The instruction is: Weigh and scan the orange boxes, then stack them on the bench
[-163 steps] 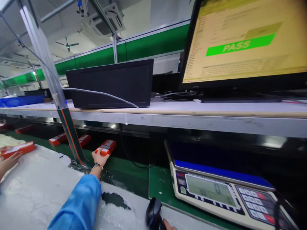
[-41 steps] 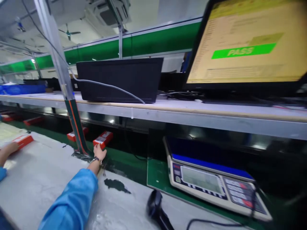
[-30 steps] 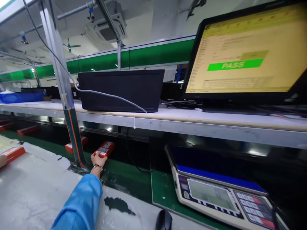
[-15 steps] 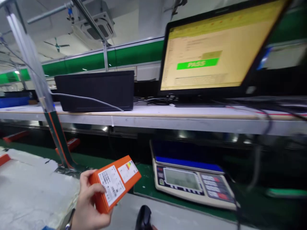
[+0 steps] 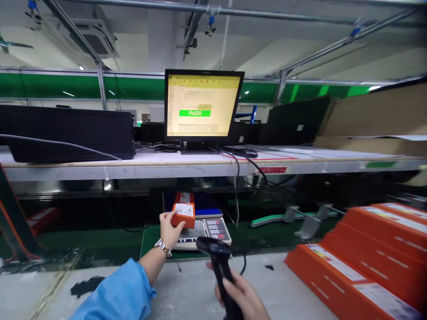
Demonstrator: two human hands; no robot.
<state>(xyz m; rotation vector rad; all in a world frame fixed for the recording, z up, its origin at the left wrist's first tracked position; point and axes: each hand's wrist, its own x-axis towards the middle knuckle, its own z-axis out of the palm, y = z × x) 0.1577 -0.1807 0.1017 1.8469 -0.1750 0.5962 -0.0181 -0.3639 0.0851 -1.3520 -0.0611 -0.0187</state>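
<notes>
orange box meets the scale, scanner at the ready

the left hand [image 5: 168,226] grips an orange box [image 5: 183,210] over the weighing scale [image 5: 213,229] at 12 o'clock; the right hand [image 5: 243,295], fingers wrapped tight, holds a black scanner [image 5: 215,258] at 6 o'clock, above the counter [image 5: 187,293].

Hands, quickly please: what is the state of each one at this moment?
Left hand: fingers closed on the orange box, held over the weighing scale.
Right hand: fingers closed around the handle of the black barcode scanner.
</notes>
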